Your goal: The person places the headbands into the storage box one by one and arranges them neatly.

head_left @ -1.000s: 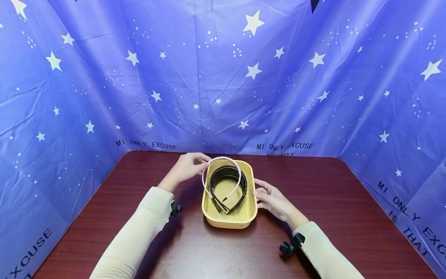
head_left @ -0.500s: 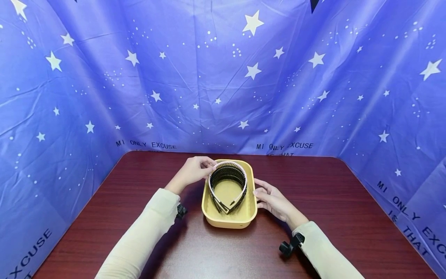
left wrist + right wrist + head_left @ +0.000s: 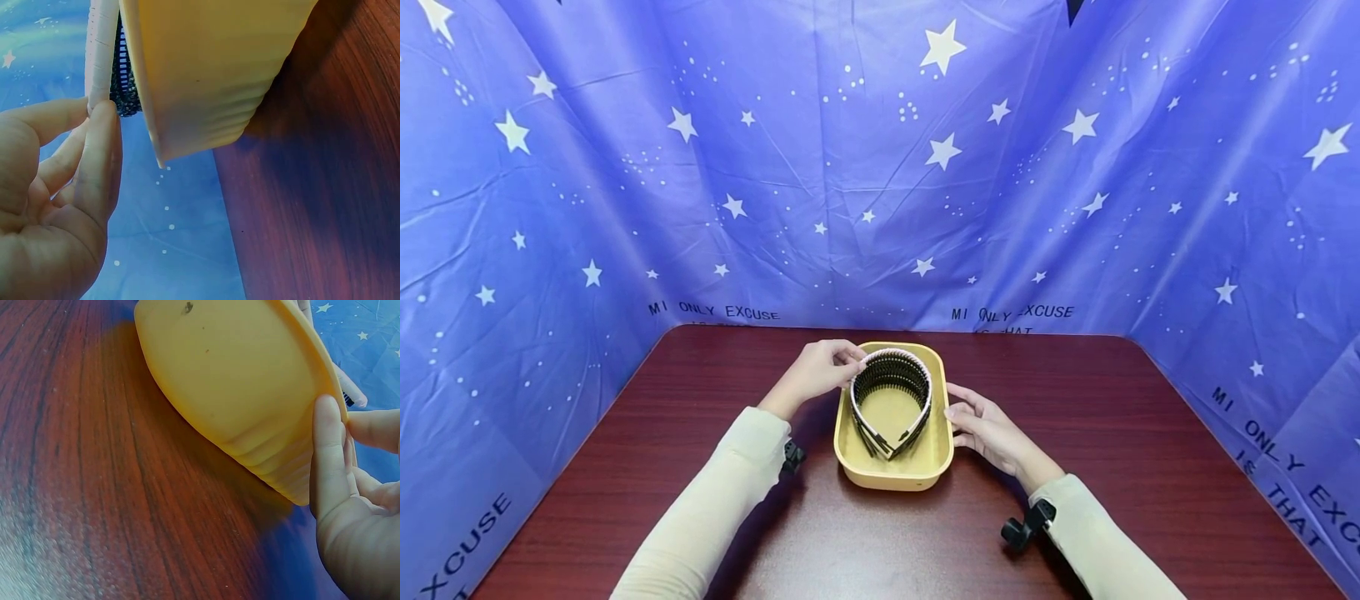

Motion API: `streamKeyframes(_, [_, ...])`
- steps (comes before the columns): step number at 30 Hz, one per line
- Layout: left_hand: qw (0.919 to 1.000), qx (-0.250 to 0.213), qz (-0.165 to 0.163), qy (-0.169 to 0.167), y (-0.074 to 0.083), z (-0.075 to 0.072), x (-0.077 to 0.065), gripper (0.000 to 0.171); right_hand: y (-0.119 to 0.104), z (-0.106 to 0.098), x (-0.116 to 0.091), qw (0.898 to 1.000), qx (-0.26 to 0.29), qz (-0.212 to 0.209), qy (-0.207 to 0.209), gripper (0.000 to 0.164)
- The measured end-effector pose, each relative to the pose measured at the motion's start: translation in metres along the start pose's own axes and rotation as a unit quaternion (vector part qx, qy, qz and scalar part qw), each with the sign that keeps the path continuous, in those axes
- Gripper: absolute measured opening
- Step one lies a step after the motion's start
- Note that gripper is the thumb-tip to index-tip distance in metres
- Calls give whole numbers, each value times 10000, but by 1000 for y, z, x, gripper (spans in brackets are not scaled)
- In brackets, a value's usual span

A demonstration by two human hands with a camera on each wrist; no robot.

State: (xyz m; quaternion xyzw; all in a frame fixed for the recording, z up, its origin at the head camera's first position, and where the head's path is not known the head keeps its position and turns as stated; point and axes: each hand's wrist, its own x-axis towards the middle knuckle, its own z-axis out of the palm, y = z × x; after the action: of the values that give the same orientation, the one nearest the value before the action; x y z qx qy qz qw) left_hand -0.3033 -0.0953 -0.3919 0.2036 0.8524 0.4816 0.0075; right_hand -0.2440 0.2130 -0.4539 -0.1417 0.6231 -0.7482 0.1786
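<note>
A yellow rectangular plastic box [image 3: 891,482] stands near the middle of the table. Stacked black toothed headbands [image 3: 891,382] lie inside it, their ends toward the front. On top of them is a pale pink wrapped headband [image 3: 895,351], lined up with the stack; its ends are dark. My left hand [image 3: 812,373] pinches this pink band at its upper left between thumb and fingertips, just above the rim in the left wrist view. At the right side my right hand [image 3: 992,435] holds the box's rim, thumb at the edge and fingers against the outer wall [image 3: 231,375].
The dark red wooden table [image 3: 1112,467] has rounded far corners. Blue cloth [image 3: 820,167] with white stars and lettering hangs behind it and along both sides. A black wrist camera [image 3: 1028,525] sits on the right forearm, and another black device [image 3: 793,456] on the left.
The pink headband was raised and offset to the upper left; it has come down and right onto the black stack, the left hand moving with it. The right hand and box stayed in place.
</note>
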Motion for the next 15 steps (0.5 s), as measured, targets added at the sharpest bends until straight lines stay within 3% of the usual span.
streamKeyframes(15, [10000, -1, -86, 8, -1, 2, -1, 17, 1, -1, -1, 10000, 56, -38, -61, 66])
